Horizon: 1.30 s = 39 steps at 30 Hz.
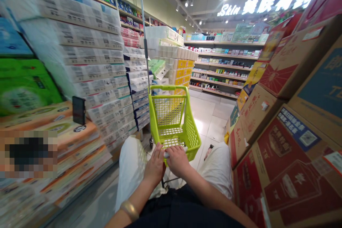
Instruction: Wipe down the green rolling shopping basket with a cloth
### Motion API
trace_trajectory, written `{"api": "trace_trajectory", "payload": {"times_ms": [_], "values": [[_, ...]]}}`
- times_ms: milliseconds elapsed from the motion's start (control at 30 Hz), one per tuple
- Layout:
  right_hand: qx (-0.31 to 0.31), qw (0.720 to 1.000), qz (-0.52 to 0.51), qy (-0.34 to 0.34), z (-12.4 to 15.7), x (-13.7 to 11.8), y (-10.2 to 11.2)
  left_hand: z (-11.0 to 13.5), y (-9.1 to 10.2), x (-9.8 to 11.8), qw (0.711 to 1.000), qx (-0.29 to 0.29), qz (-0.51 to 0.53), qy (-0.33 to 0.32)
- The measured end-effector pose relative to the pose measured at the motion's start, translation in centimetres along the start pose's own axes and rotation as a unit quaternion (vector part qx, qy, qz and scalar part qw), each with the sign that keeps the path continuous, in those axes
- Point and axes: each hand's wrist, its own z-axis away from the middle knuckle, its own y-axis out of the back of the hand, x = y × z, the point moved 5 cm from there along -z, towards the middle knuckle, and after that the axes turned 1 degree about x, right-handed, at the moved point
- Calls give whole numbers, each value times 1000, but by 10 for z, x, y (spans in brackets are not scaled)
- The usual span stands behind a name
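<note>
A lime-green plastic shopping cart [192, 128] stands between my knees, its lattice basket bare inside. My left hand [155, 164] closes on the near edge of the cart, where the handle is, fingers pointing forward. Beside it, my right hand [177, 159] wraps over the same handle, its fingers curled down. A small whitish patch shows between the two hands; I cannot tell whether it is part of the handle. A thin metal pole [144, 39] rises from the cart's far left corner.
Tall stacks of wrapped tissue packs [93, 50] line the left, with a dark upright device [78, 110] on an orange stack. Cardboard cartons [288, 164] crowd the right side. Ahead, a tiled floor [204, 114] leads to stocked shelves [221, 58]. A blurred patch covers the lower left.
</note>
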Motion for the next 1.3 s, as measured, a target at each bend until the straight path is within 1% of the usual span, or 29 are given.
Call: {"api": "trace_trajectory", "payload": {"times_ms": [33,100,200,267,300,367,433,467,533,600,633,700,800,867,900,967,1033,1067,1133,1200,1233,1300], "values": [[-3,1000,-3,6,1,3,2,0,2,-2,1000,2,-1,-2],[1,1000,-6,5,8,19,9,0,6,-3,1000,6,-4,-6],[28,999,-1,-30,22,51,24,-1,11,-1,1000,7,-6,-9],[40,998,4,-55,28,63,30,-2,11,2,1000,3,-4,-6],[43,996,9,-73,29,64,31,-3,11,4,1000,1,-2,-3],[46,993,20,-110,28,59,27,-3,9,8,1000,2,-1,5],[46,992,22,-119,22,42,18,-2,6,9,1000,9,-3,14],[42,993,18,-105,18,32,13,-2,6,8,1000,13,-5,16],[27,998,4,-54,11,14,5,-1,5,6,1000,15,-7,16],[5,1000,-12,-5,8,9,3,-1,6,3,1000,10,-10,14],[-5,1000,-18,8,8,12,5,-1,7,1,1000,6,-12,12],[-16,1000,-23,5,12,31,13,-2,9,0,1000,0,-16,6],[-11,999,-14,-41,23,68,29,-5,13,3,1000,-6,-20,-1],[-5,998,-6,-63,28,82,35,-7,13,6,1000,-7,-18,0],[-1,997,1,-73,28,85,36,-7,13,7,1000,-8,-16,3],[6,995,17,-94,26,79,33,-7,11,10,1000,-6,-13,9],[2,995,31,-95,17,58,25,-6,9,10,1000,-1,-12,16],[-7,996,33,-83,11,45,20,-5,8,9,1000,2,-12,16],[-40,998,35,-34,0,16,9,-3,7,6,1000,6,-14,15],[-63,997,33,6,-8,-3,3,-1,8,1,1000,9,-16,18],[-69,997,30,21,-9,-6,3,-1,9,-1,1000,10,-16,20],[-71,997,19,39,-7,-2,6,1,12,-6,1000,11,-15,20]]}}
